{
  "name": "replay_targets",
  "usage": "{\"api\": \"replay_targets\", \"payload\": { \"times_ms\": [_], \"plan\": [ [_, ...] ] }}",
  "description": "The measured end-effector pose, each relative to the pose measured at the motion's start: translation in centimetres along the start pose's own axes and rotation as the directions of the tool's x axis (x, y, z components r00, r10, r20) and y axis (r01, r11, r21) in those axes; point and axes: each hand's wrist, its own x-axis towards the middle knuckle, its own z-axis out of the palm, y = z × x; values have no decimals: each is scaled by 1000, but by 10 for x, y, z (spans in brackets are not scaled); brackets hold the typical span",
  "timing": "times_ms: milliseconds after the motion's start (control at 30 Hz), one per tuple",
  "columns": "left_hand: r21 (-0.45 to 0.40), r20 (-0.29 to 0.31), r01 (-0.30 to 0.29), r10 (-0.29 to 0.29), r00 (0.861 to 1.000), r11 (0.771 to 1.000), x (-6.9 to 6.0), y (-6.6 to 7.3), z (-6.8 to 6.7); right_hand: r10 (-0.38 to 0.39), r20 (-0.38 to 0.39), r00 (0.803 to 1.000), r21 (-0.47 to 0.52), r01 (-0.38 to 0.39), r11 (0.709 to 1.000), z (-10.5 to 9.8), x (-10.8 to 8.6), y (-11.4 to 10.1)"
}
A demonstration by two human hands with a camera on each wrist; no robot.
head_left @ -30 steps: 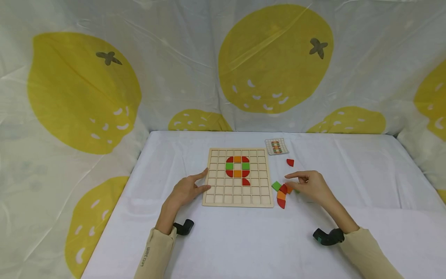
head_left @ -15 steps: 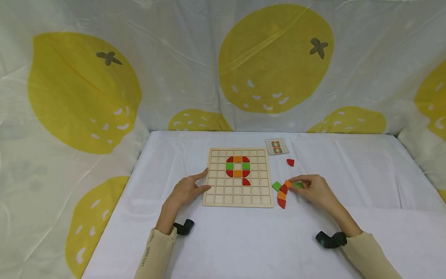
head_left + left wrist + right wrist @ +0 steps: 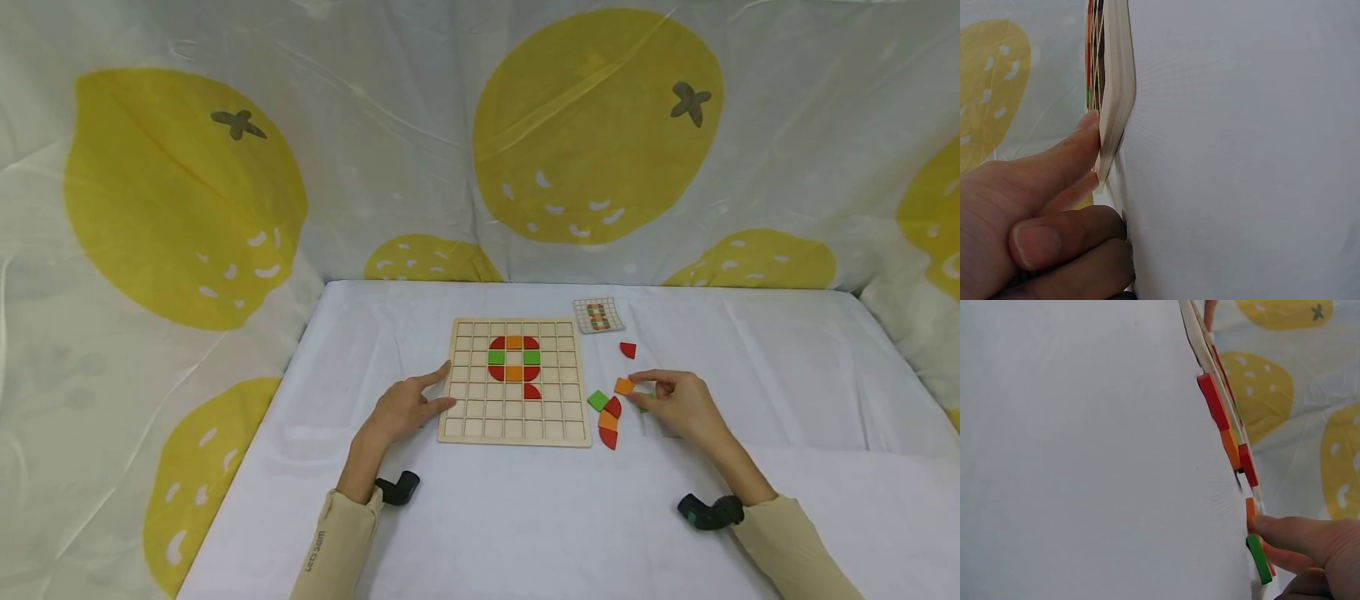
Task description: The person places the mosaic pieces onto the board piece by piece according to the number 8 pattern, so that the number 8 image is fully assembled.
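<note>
A wooden grid board (image 3: 480,425) lies on the table with red, orange and green tiles set in some cells, forming a ring and one red quarter-circle below it. My left hand (image 3: 401,408) rests at the board's left edge, thumb and index finger spread along it; its other fingers curl under in the left wrist view. Right of the board, my right hand (image 3: 678,404) pinches an orange square tile (image 3: 624,386) between thumb and index finger. Beneath that hand lies a green tile (image 3: 1260,559), partly hidden in the head view.
Beside the board lie a green square (image 3: 597,400), a red quarter-circle (image 3: 613,407), an orange square (image 3: 608,421) and another red quarter-circle (image 3: 608,438). Farther back are a lone red quarter-circle (image 3: 627,350) and a small pattern card (image 3: 597,316).
My right hand has come down from above the loose tiles and closed finger and thumb on the orange square, which now sits slightly apart from the red piece. The left hand stays put.
</note>
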Motion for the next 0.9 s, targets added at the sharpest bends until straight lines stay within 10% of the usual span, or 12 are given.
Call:
{"api": "replay_targets", "payload": {
  "times_ms": [500, 900],
  "plan": [
    [13, 3, 3, -3, 1000, 1000, 1, -2, 1, -34, -65, 997, 85, 39, 996, 5, 3, -8],
    [5, 14, -17, 17, 1000, 1000, 1, -2, 1, -167, 40, 985, 191, 157, 969, 48, 17, -70]
  ]
}}
